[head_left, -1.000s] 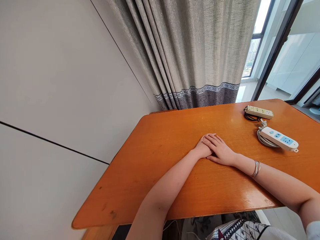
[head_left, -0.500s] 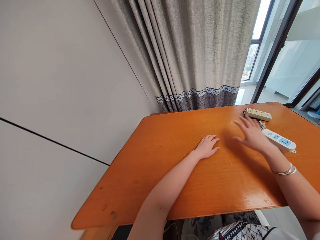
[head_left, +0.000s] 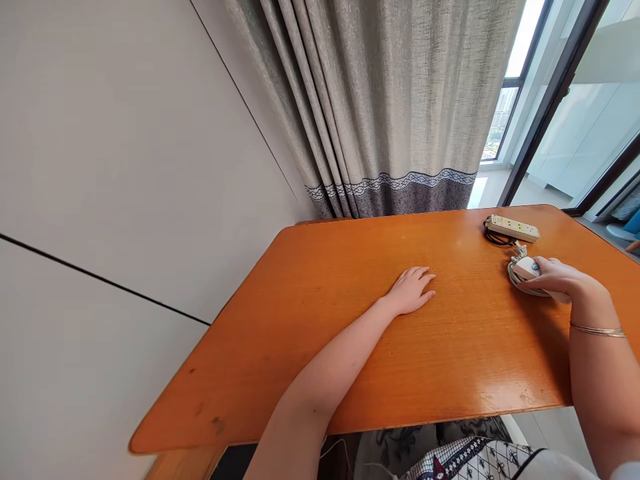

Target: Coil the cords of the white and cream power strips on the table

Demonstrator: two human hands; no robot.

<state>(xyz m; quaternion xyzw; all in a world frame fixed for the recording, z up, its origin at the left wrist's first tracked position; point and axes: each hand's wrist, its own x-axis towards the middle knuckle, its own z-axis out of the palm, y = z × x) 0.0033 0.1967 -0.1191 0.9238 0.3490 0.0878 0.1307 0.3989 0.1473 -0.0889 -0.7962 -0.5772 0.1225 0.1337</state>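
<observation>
My right hand is wrapped over a white power strip with a blue switch, thumb on the near side and fingers over the far side. Most of the strip is hidden under the palm. Its pale cord lies coiled around its left end, with a plug just beyond. Behind it lies a cream power strip with a black cord bunched by its left end. My left hand rests flat on the wooden table, palm down, fingers spread, touching nothing else.
The orange-brown wooden table has rounded corners. A grey wall or cabinet panel runs along its left side. Grey curtains hang behind the far edge. A dark-framed glass door stands at the right.
My right hand has moved right from above the table and closed over the white power strip, which now shows its coiled cord. My left hand stays in place.
</observation>
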